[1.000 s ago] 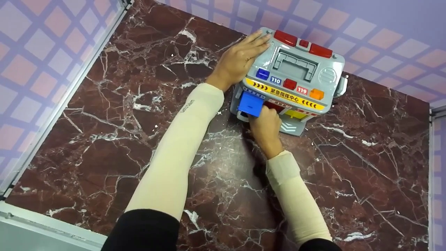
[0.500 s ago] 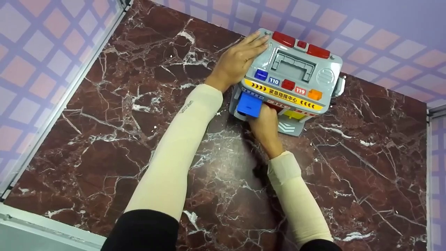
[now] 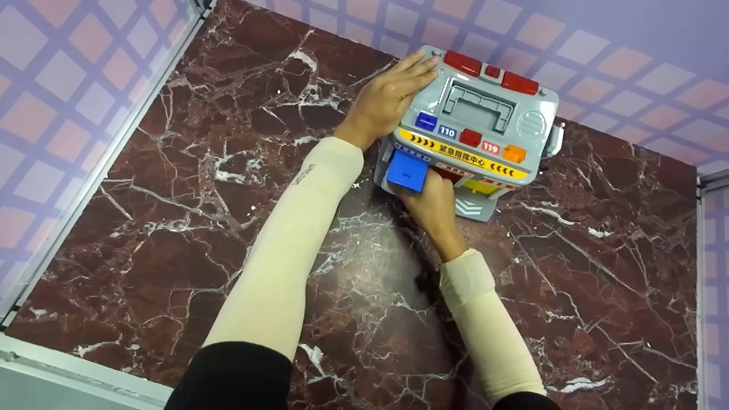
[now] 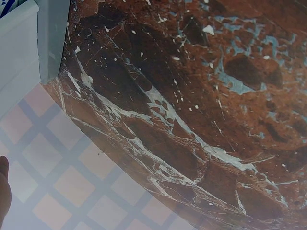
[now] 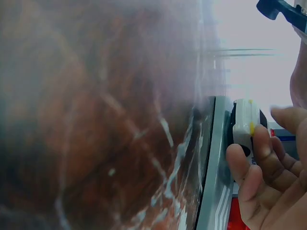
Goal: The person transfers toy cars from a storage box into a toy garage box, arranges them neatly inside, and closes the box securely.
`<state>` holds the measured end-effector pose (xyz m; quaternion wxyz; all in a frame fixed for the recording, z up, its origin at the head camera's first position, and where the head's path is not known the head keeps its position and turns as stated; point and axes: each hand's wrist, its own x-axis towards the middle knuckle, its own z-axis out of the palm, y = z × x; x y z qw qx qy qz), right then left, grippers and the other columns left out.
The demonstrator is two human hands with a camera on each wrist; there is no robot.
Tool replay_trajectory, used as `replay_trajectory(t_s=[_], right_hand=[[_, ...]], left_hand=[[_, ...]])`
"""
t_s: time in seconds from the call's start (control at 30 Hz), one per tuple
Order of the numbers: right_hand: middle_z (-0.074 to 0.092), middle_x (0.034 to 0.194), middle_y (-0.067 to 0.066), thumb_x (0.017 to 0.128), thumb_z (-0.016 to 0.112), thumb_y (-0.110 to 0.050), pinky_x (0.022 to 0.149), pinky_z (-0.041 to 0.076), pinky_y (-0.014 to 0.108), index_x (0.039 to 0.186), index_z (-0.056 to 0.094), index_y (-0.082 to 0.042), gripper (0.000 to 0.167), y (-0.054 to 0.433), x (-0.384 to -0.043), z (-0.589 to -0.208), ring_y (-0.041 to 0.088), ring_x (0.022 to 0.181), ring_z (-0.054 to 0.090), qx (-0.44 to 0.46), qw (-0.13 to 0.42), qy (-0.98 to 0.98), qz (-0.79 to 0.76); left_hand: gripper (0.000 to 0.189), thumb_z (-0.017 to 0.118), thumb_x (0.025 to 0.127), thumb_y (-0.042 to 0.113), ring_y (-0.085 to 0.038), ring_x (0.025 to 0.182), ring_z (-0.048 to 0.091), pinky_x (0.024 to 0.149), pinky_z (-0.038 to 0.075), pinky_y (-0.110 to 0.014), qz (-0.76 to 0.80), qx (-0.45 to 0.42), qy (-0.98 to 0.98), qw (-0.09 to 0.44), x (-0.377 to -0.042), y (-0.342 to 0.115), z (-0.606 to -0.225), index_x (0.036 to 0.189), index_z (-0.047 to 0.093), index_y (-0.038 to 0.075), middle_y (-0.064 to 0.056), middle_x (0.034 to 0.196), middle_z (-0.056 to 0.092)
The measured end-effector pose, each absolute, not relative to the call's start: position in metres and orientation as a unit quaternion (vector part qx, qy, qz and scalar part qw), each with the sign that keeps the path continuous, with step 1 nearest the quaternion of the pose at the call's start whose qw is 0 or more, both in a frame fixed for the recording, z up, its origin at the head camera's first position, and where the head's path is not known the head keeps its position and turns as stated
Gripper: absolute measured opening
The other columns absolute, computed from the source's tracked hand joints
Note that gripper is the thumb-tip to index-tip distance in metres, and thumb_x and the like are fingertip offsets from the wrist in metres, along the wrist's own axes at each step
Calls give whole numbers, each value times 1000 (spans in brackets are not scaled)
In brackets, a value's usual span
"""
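Note:
A grey toy rescue station [image 3: 527, 108] stands upright against the patterned back wall, its blue flap door [image 3: 407, 171] raised at the left of its front. My left hand [image 3: 384, 102] rests on the station's top left corner with its fingers extended; in the left wrist view only a sliver of a finger [image 4: 4, 191] shows. Below the blue door, my right hand [image 3: 434, 205] reaches into the doorway, fingertips hidden in the head view. The right wrist view shows its curled fingers and thumb holding a small white toy car [image 5: 243, 120] with a yellow stripe and black wheels.
The station's top carries red light bars [image 3: 467, 62], a grey folded handle [image 3: 481, 102] and coloured buttons. A yellow door [image 3: 478, 187] lies right of the hand. Dark red marbled tabletop [image 3: 569, 273] surrounds it, with patterned walls [image 3: 102, 74] at left and back.
The right hand has turned slightly at the doorway and its wrist has shifted a little. The left hand stays on the station, and the blue door remains raised.

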<state>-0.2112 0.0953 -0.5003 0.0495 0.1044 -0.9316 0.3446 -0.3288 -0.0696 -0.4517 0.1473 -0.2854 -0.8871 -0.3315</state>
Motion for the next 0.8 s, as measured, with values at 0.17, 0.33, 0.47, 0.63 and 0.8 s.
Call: replay_trajectory(t_s=[0.17, 0.33, 0.47, 0.63, 0.8], right_hand=[[73, 95, 22, 73, 89, -19, 76, 58, 55, 111, 64, 5, 52, 100, -211, -504, 42, 86, 71, 144, 52, -930, 333], [73, 100, 23, 81, 84, -15, 82, 57, 55, 112, 64, 4, 42, 101, -212, -504, 41, 91, 70, 142, 67, -934, 321], [73, 99, 23, 88, 75, -10, 78, 56, 57, 106, 67, 2, 23, 102, -213, -504, 42, 90, 71, 120, 92, -943, 298], [73, 88, 21, 81, 74, -3, 68, 54, 60, 92, 69, 0, 12, 103, -213, -504, 42, 79, 70, 92, 108, -950, 279], [73, 85, 21, 80, 72, -2, 64, 53, 60, 87, 69, 0, 8, 103, -213, -505, 42, 75, 70, 84, 116, -951, 273]], left_hand=[[38, 39, 110, 27, -12, 151, 26, 123, 11, -17, -330, -287, -887, 148, -329, -70, -452, 144, 51, 16, 4, 157, 39], [37, 40, 109, 26, -13, 151, 27, 122, 13, -17, -334, -286, -885, 154, -329, -70, -452, 143, 52, 16, 4, 157, 40], [37, 41, 109, 25, -12, 150, 27, 123, 13, -18, -338, -284, -884, 151, -329, -69, -453, 143, 52, 16, 4, 157, 40], [36, 42, 109, 24, -13, 150, 29, 123, 14, -18, -347, -284, -880, 158, -329, -69, -452, 141, 54, 14, 3, 156, 42], [36, 42, 109, 25, -12, 150, 28, 122, 13, -17, -347, -282, -881, 154, -328, -69, -452, 142, 53, 15, 4, 156, 41]])
